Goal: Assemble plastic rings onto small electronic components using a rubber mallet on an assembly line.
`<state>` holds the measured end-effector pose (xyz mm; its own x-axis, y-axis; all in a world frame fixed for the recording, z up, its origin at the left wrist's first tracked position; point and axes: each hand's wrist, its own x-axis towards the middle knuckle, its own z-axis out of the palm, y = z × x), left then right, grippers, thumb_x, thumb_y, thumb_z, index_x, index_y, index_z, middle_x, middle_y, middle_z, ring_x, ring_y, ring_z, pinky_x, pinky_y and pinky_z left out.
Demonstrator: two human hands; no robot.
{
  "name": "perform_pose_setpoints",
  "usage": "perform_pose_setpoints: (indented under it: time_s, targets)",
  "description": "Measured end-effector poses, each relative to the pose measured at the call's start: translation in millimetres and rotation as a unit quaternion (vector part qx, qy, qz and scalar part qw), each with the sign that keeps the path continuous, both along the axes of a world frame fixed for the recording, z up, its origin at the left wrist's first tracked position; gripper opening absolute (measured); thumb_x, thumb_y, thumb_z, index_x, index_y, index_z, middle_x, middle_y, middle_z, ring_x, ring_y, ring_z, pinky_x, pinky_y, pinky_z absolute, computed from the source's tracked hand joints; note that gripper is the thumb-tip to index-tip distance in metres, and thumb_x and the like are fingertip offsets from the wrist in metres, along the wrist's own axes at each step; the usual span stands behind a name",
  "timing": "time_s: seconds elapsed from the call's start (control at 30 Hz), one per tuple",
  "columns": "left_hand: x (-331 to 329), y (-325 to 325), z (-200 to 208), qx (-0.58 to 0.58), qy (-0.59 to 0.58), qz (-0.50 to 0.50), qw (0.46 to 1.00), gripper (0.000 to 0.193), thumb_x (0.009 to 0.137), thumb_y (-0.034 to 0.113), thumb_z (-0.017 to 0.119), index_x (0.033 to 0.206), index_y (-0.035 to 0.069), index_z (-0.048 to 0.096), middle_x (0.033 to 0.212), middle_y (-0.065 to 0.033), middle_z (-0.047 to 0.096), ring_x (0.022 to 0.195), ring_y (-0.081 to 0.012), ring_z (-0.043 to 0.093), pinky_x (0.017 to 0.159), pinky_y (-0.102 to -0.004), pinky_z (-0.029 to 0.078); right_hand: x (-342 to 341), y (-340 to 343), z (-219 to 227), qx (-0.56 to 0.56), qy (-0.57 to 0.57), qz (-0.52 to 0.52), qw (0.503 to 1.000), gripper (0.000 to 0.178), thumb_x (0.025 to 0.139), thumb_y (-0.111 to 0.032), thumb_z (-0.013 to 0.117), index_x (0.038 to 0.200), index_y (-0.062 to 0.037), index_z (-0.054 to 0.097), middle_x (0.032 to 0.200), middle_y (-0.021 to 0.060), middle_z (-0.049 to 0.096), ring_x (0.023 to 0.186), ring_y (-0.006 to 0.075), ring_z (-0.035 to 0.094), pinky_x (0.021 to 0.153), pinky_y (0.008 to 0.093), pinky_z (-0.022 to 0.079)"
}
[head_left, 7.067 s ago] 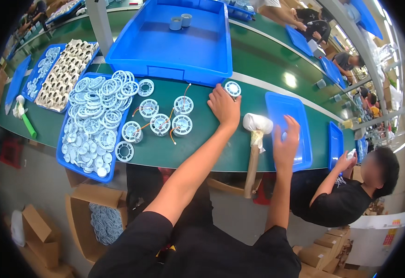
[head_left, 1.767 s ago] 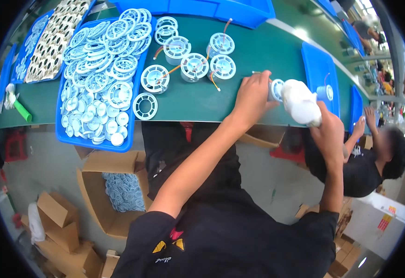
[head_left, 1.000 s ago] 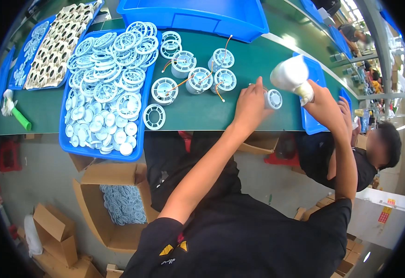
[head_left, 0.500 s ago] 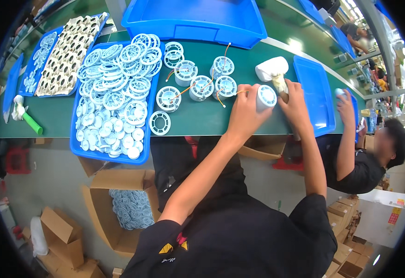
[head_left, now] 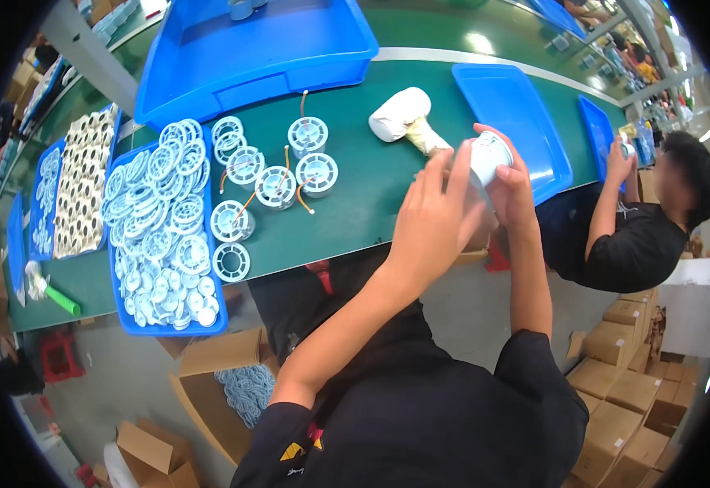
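Observation:
In my right hand is a pale plastic cylindrical housing, gripped by its side and tilted with one end up. My left hand is beside it, fingers stretched out and slightly blurred; whether they touch the housing is unclear. Just beyond the left fingertips lies a mallet with a white wrapped head, its handle partly hidden by my hands. Several similar pale blue slotted housings with orange wires stand on the green table to the left. A loose slotted ring lies near the table edge.
A blue tray of pale blue rings and discs is at left, near an egg-carton tray. A big blue bin stands behind; a shallow blue tray lies right. A co-worker sits at right. Cardboard boxes are stacked below.
The housing has passed from my left hand to my right and is now tilted. My right hand has left the mallet handle. The whole view has swung, shifting the table items leftward.

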<state>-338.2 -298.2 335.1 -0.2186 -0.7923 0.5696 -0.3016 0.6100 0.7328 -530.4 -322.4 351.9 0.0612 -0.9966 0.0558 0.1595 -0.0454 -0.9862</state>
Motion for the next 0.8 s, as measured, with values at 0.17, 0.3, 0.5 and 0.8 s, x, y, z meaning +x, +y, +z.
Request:
perform_pose_setpoints:
  time_s: [0.17,0.3,0.5,0.8]
  targets:
    - [-4.5,31.9,-38.7,0.013,-0.033,-0.054,0.998,0.06,0.088,0.015,0.079,0.142,0.002,0.056,0.137,-0.0208,0.057,0.12,-0.0395,0.06,0.102,-0.0483,0.049,-50.0,-5.4,-13.8,-0.041,0.019,-0.033,0.998,0.089,0.08,-0.042,0.074,0.153,0.0001,0.046,0.127,0.0178,0.066,0.102,0.0261,0.07,0.081,0.0368,0.059]
    - [32.3,43.3,-57.6,0.035,-0.033,0.019,0.999,0.043,0.088,0.013,0.079,0.127,0.003,0.064,0.127,-0.0145,0.064,0.119,-0.0354,0.061,0.1,-0.0468,0.048,-65.1,1.7,-14.2,-0.056,0.045,-0.099,0.992,0.085,0.079,-0.034,0.069,0.152,0.0036,0.048,0.124,0.016,0.065,0.092,0.0261,0.07,0.079,0.0363,0.058]
    - [102.1,59.6,-63.8,0.145,-0.025,0.202,0.968,0.034,0.093,0.008,0.072,0.126,0.0,0.064,0.135,-0.0198,0.058,0.12,-0.0386,0.057,0.103,-0.0473,0.048,-114.5,-2.1,-32.7,-0.066,0.336,-0.225,0.912,0.056,0.095,-0.014,0.065,0.15,-0.0075,0.056,0.132,0.0106,0.062,0.111,0.0176,0.061,0.087,0.0316,0.053]
    - [115.9,38.2,-62.7,0.156,0.002,0.233,0.96,0.062,0.095,0.012,0.073,0.15,-0.002,0.047,0.152,-0.0234,0.051,0.142,-0.0388,0.049,0.119,-0.0449,0.037,-72.2,1.7,-43.3,-0.176,0.65,-0.383,0.632,0.046,0.098,-0.019,0.072,0.138,-0.0011,0.06,0.135,0.0231,0.059,0.125,0.0379,0.059,0.106,0.0439,0.049]
